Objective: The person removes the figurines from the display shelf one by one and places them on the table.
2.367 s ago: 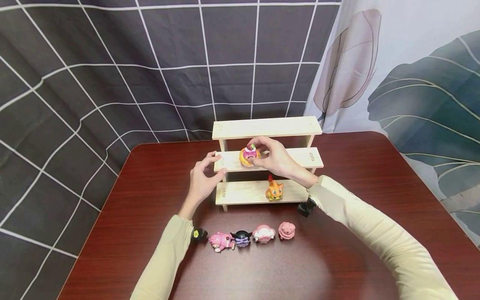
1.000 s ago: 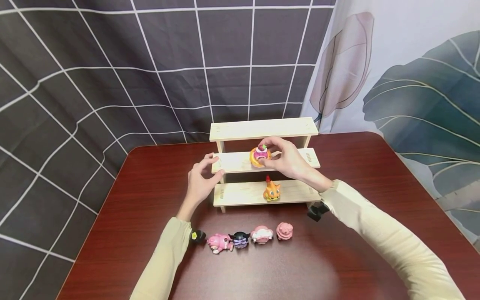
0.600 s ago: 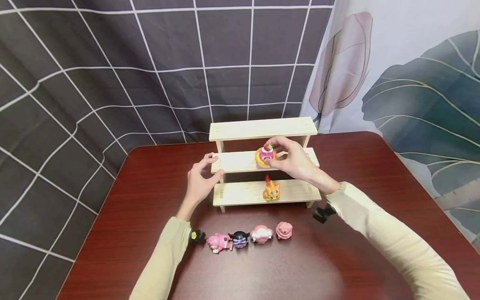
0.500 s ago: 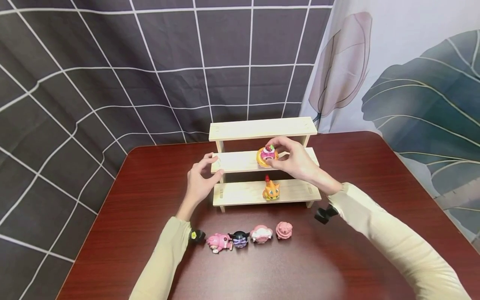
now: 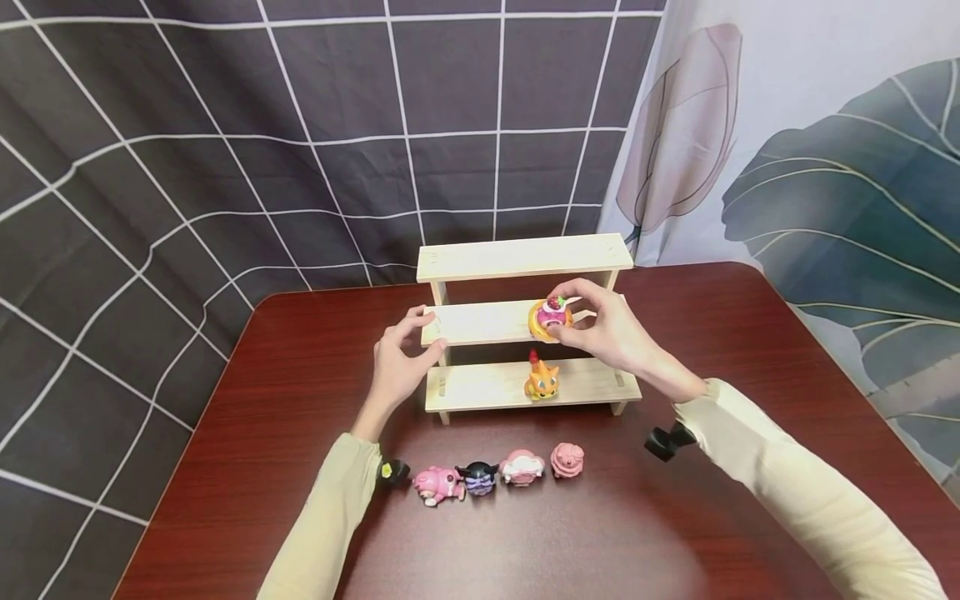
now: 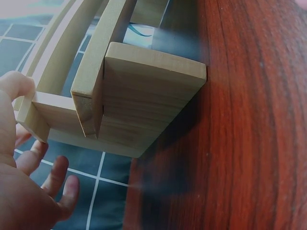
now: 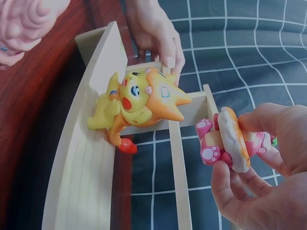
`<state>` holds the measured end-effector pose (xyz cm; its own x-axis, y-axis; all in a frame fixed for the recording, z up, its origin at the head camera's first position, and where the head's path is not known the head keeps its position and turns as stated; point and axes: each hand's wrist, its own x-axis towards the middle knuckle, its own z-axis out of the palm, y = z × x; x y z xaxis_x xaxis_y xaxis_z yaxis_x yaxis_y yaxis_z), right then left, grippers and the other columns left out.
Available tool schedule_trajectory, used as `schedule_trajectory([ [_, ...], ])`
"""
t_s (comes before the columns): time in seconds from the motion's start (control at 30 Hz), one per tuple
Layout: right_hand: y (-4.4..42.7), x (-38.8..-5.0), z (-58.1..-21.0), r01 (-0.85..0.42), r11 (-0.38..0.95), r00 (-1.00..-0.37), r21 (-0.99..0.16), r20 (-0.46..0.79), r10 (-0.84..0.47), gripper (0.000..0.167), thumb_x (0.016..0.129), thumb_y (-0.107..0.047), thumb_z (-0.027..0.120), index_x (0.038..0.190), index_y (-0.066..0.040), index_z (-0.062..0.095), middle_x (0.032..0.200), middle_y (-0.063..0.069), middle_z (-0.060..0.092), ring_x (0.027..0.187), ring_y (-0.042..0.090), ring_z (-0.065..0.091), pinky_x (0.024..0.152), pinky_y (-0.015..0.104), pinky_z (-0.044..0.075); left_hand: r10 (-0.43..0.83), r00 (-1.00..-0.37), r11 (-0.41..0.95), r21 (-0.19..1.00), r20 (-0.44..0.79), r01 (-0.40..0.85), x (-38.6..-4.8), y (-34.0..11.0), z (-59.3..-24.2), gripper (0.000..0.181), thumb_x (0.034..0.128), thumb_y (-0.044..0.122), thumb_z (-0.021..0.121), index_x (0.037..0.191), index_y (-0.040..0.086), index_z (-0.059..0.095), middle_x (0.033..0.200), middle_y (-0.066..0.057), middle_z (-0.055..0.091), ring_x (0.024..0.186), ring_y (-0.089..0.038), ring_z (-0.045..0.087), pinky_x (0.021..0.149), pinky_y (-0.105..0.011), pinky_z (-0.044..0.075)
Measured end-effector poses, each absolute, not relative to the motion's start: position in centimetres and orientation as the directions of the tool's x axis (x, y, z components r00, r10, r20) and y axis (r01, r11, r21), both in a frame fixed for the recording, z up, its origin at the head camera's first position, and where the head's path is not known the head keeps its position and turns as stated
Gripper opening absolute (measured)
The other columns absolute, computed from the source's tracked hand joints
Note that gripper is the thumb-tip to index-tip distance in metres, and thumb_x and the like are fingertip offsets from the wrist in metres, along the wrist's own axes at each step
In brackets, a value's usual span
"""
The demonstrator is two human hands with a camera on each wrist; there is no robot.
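Observation:
My right hand (image 5: 611,329) pinches a toy figurine (image 5: 551,317) with an orange ring, a pink body and a strawberry on top. In the right wrist view the figurine (image 7: 230,141) shows pink paws and a white layer under the ring. It is at the right half of the middle tier of a three-tier wooden display shelf (image 5: 480,323); whether it touches the board I cannot tell. My left hand (image 5: 401,362) grips the left end of that middle board, seen edge-on in the left wrist view (image 6: 33,120). An orange-and-yellow cat-eared figurine (image 5: 542,382) sits on the lowest tier.
Before the shelf, a row of figurines lies on the dark red table (image 5: 300,400): a pink one (image 5: 440,483), a black-and-purple one (image 5: 478,478), a pink-and-white one (image 5: 522,468) and a pink swirled one (image 5: 567,460). A grey checked curtain (image 5: 450,167) hangs behind.
My right hand has carried the strawberry-topped figurine rightward along the middle tier, from left of its centre to the right half. My left hand keeps its place at the board's left end.

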<state>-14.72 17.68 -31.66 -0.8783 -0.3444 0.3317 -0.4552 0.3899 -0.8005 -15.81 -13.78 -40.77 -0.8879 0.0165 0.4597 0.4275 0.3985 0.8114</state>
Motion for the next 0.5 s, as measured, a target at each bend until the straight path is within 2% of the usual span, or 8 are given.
schedule_trajectory([
  [0.23,18.4,-13.8,-31.7,-0.459,0.413,-0.879,-0.787,0.335,-0.339,0.037,0.080,0.008,0.078,0.113,0.002,0.062,0.101,0.016,0.067,0.088,0.030,0.065,0.072,0.024,0.055,0.010,-0.874,0.413,0.794,0.486,0.447,-15.9,-13.7,-40.9,0.041,0.0813,0.015,0.079,0.121,0.008,0.073,0.134,-0.004,0.064,0.098,-0.027,0.057,0.082,-0.040,0.050],
  [0.5,19.2,-12.8,-32.1,-0.473,0.411,-0.875,-0.779,0.360,-0.324,0.038,0.078,0.011,0.078,0.112,0.003,0.062,0.102,0.016,0.066,0.087,0.031,0.067,0.072,0.022,0.056,0.010,-0.870,0.386,0.801,0.493,0.458,-15.9,-13.8,-40.9,0.041,0.0806,0.014,0.080,0.120,0.007,0.073,0.133,-0.006,0.064,0.100,-0.045,0.056,0.082,-0.060,0.046],
])
